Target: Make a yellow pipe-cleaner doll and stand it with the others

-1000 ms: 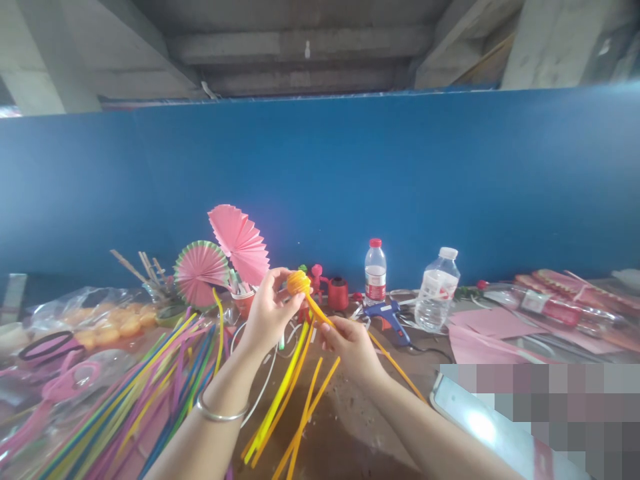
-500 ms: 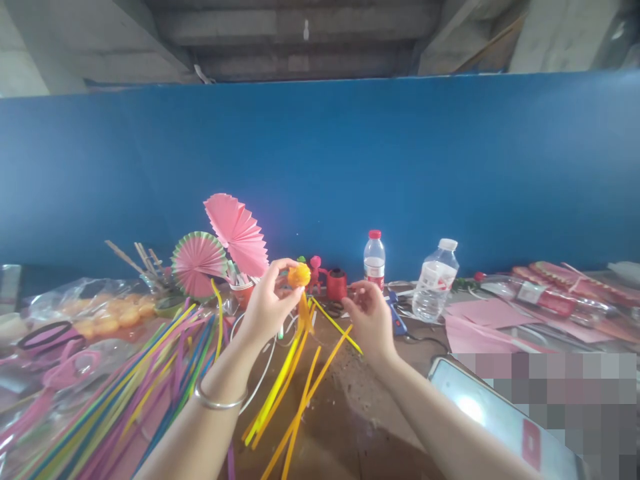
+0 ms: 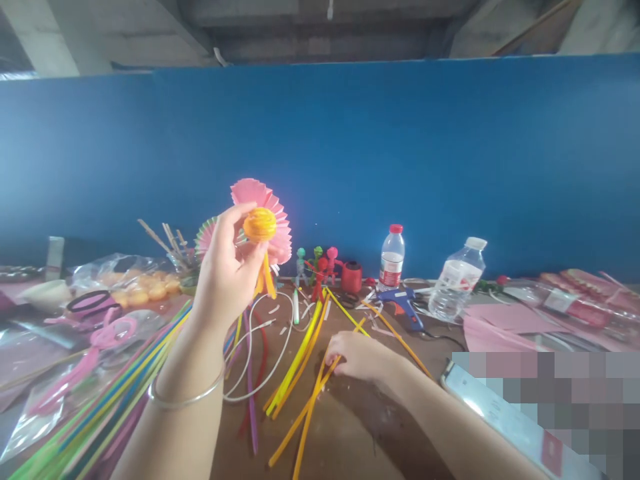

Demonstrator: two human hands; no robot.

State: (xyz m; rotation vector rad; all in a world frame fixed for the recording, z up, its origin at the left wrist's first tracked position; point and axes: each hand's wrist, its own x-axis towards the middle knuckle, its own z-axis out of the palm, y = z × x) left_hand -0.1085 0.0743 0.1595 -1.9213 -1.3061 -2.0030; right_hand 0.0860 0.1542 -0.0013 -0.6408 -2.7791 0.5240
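Left hand [image 3: 227,273] has lifted the orange coiled ball [image 3: 259,224] higher, so it's now left of centre, in front of the pink paper fan [image 3: 255,191], fingertips pinched around it. Right hand [image 3: 357,355] has let go and dropped to the table [image 3: 345,433], lower centre, onto the loose orange strips [image 3: 304,413]. Can't tell if it's actually grabbed one. So the ball's a one-hand hold now.

The left hand [image 3: 227,273] has lifted the orange ball [image 3: 259,224] higher, while the right hand [image 3: 359,355] has dropped onto the orange sticks [image 3: 305,413] on the bench [image 3: 350,433].
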